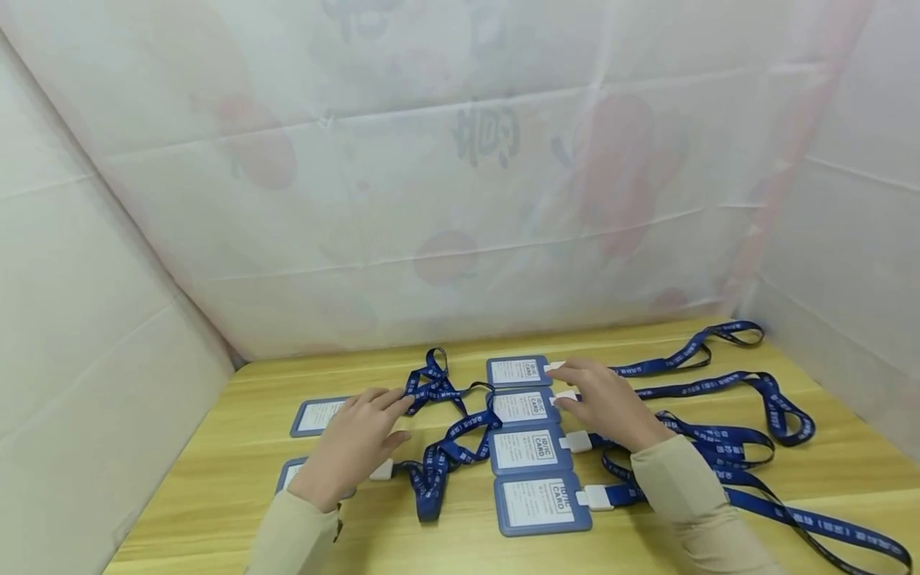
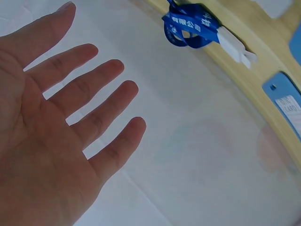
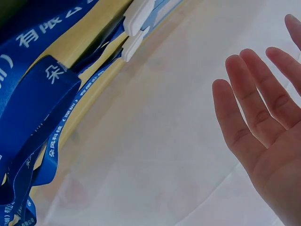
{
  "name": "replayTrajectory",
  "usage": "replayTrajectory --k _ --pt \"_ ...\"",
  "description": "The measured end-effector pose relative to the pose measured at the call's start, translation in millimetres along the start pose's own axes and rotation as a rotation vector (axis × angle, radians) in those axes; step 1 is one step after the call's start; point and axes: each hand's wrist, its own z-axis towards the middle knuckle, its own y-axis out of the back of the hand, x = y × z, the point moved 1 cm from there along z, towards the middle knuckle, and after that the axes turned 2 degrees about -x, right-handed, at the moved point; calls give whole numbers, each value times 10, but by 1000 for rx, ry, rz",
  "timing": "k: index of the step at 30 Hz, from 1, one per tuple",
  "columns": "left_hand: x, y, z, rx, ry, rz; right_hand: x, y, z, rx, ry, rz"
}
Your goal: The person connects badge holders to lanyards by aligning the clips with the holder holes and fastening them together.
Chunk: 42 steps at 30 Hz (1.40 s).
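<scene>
My left hand (image 1: 357, 441) hovers over two blue-framed ID card holders at the left, with straight, spread fingers and nothing held. The farther left holder (image 1: 311, 418) and the nearer left holder (image 1: 287, 473) are both partly hidden by it. Above the clip ends of a column of several ID card holders (image 1: 533, 449) is my right hand (image 1: 609, 401); in the right wrist view its fingers (image 3: 249, 101) are extended and hold nothing. Blue lanyards (image 1: 460, 439) with white lettering lie folded between the groups. More lanyards (image 1: 726, 439) trail to the right, partly under the right forearm.
All of this lies on a yellow wood-grain table (image 1: 208, 487). A white printed sheet (image 1: 359, 208) hangs behind it, with pale sheets (image 1: 65, 335) at both sides. White clips (image 1: 596, 497) join the holders to their lanyards.
</scene>
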Motion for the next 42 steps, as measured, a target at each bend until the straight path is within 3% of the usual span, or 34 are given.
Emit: replayTrajectory --k 12,30,42 --pt "142 82 -271 -48 52 -16 141 16 -15 -3 30 27" --pt "338 72 -482 -54 88 -18 553 -87 168 24 142 37" --pt "425 42 -605 22 156 -33 892 -280 257 96 212 161"
